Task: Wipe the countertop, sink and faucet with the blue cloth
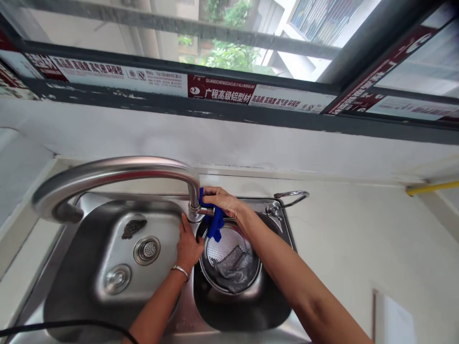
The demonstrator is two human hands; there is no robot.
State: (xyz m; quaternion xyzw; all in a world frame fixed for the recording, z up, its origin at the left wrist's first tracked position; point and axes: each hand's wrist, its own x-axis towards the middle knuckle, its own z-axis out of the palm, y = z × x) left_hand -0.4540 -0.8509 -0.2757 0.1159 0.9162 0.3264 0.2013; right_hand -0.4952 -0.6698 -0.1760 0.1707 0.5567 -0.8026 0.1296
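Note:
My right hand (pixel 221 199) is closed on a blue cloth (pixel 215 223), which lies against the side of the faucet (pixel 193 191) near its base and handle. Part of the cloth hangs down over the right basin. Resting on the divider just below the faucet base is my left hand (pixel 189 248), its fingers stretched out and holding nothing. Beneath the cloth, in the right basin, sits a round metal colander (pixel 226 240) with a wet grey cloth (pixel 234 270) in it.
The left sink basin (pixel 118 286) holds a dark scrap (pixel 133 228) and a drain (pixel 147 250), with a round metal strainer (pixel 117 279) beside it. A bent metal spout (pixel 292 193) stands at the right rear corner. A black cable (pixel 68 324) crosses the lower left.

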